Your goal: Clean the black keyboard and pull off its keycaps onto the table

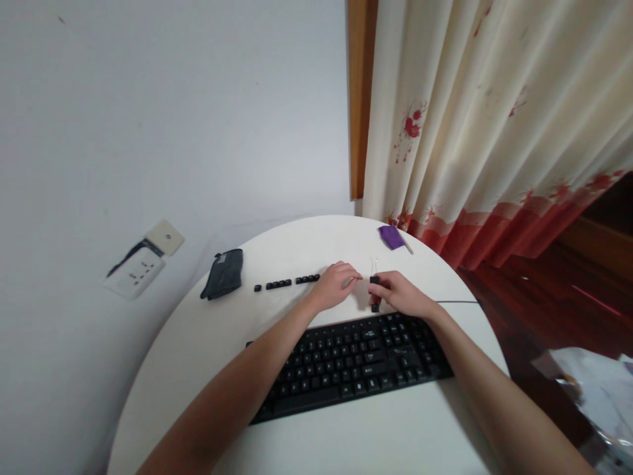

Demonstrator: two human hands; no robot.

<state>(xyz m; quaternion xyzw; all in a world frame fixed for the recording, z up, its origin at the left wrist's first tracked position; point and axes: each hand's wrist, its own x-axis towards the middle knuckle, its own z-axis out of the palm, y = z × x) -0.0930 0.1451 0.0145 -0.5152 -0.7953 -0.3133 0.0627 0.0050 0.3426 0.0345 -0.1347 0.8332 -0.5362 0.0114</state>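
My right hand (399, 293) is closed round a keycap puller (374, 281) with a black handle, its thin wire prongs pointing away from me. The handle's lower end shows below my fingers; its middle is hidden by them. On the table to the left rests my left hand (337, 285), fingers stretched out toward the puller and holding nothing I can see. Just left of that hand runs a row of loose black keycaps (278, 284), in small groups. Nearer to me lies a black keyboard (341, 359), partly covered by both forearms; its top row of keys is partly hidden.
A dark zip pouch (223, 274) lies at the left of the round white table (306, 439). Toward the back right is a purple cloth brush or flag-like piece (391, 237) with a pale stick. A cable (457, 302) runs off the right edge. Wall and curtain stand behind.
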